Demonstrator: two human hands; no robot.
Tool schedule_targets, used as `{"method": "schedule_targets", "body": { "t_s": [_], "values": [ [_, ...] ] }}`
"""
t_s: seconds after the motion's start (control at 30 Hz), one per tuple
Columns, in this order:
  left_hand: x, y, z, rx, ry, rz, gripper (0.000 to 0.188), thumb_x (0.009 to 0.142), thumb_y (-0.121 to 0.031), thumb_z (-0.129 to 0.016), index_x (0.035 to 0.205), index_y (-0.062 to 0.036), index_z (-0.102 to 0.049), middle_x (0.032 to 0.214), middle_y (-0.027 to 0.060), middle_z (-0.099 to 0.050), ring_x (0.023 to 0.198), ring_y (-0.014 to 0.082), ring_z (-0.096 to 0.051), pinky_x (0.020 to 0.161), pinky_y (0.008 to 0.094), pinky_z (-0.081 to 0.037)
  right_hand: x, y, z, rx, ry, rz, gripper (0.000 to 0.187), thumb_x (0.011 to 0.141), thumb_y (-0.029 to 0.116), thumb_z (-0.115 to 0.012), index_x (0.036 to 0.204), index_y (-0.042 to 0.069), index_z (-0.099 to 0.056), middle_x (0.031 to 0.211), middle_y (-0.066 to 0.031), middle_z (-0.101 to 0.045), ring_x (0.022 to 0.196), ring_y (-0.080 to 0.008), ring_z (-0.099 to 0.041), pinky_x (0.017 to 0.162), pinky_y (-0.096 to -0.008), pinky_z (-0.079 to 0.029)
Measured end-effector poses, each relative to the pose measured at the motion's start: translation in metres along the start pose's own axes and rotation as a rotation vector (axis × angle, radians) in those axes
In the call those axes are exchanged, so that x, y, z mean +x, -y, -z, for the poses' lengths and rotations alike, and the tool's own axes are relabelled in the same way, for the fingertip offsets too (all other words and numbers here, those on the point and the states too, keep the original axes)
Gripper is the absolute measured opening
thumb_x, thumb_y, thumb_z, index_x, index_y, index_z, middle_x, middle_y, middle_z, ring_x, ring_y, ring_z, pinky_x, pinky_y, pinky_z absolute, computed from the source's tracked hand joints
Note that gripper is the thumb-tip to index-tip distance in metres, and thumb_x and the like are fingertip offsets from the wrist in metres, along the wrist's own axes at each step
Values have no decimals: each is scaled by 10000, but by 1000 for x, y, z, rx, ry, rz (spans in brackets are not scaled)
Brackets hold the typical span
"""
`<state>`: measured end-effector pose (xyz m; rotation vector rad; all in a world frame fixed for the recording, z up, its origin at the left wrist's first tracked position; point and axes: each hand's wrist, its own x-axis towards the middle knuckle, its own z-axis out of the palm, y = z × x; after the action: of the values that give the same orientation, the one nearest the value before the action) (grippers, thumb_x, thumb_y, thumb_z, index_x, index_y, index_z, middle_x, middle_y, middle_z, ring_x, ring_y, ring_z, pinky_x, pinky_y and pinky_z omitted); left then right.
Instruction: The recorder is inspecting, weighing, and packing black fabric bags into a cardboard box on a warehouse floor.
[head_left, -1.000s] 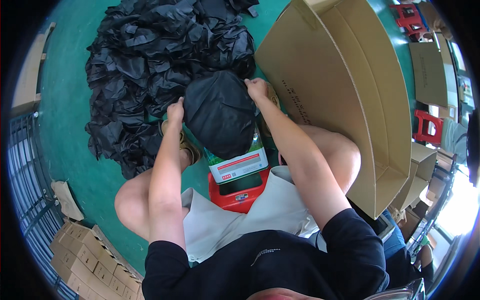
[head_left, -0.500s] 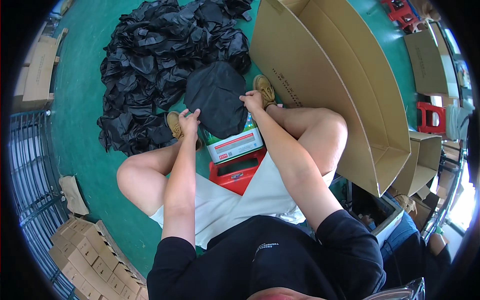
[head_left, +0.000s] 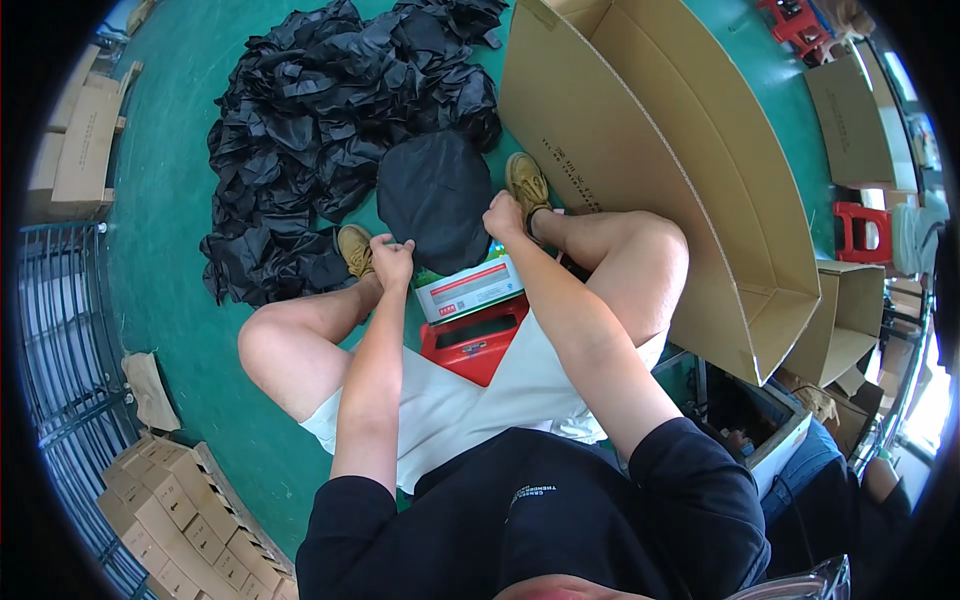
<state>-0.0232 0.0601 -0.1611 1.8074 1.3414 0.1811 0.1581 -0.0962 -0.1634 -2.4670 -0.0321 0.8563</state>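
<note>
A round black fabric cover (head_left: 435, 200) is spread between my two hands, smooth and nearly circular. At its lower left edge my left hand (head_left: 391, 262) is closed in a pinch on the rim. My right hand (head_left: 505, 217) is closed on the rim at the right side, fingers curled. The cover lies over the far part of a white and green box (head_left: 470, 292) between my legs, hiding its top. Beyond the cover spreads a large heap of crumpled black fabric pieces (head_left: 330, 120) on the floor.
A red plastic stool (head_left: 475, 345) is between my thighs, next to the box. A big open cardboard carton (head_left: 650, 150) stands close on my right. Stacked cartons (head_left: 190, 510) are at the lower left, and a blue metal rack (head_left: 65, 310) stands at the far left.
The cover has gone from uneven and drooping to flatter and rounder. My left hand has moved slightly down and right; its fingers have closed more. My right hand has curled in at the rim.
</note>
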Motion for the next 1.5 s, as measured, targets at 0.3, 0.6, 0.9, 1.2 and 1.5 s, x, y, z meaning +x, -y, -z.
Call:
{"method": "schedule_targets", "body": {
  "t_s": [0.3,0.6,0.9,1.2,1.5],
  "values": [
    [-30,-61,-5,476,-9,-615,800,772,-270,-780,1414,1,-386,1514,219,-327,1423,386,-292,1164,470,-267,-22,31,34,-425,244,97,341,852,145,-648,1178,47,-661,1259,-203,-638,1149,-369,-629,954,-458,-519],
    [-79,-29,-27,802,311,-743,913,845,-469,-660,1533,-32,-248,1616,204,-157,1500,360,-144,1198,513,-165,-48,128,143,-482,171,1054,342,820,279,-697,1034,20,-631,989,-197,-703,992,-377,-669,854,-468,-535],
    [-101,-31,-34,756,292,-732,810,840,-356,-691,1487,-22,-337,1581,213,-255,1459,377,-261,1166,499,-263,-53,144,207,-534,277,905,461,863,354,-691,1188,35,-619,985,-151,-704,970,-327,-668,852,-395,-510],
    [-90,-74,-37,1005,336,-778,442,748,-177,-681,1141,-20,-553,1242,195,-560,1120,336,-604,896,439,-519,-48,150,211,-506,306,831,521,869,378,-687,1256,39,-606,1132,-170,-679,1084,-337,-636,931,-413,-495],
    [-67,-64,-57,1073,234,-969,114,814,-110,-582,879,-36,-640,905,131,-644,823,278,-704,676,361,-573,-49,152,211,-490,319,854,510,874,371,-686,1247,35,-597,1097,-180,-694,1049,-330,-655,914,-403,-500]
  ]
}}
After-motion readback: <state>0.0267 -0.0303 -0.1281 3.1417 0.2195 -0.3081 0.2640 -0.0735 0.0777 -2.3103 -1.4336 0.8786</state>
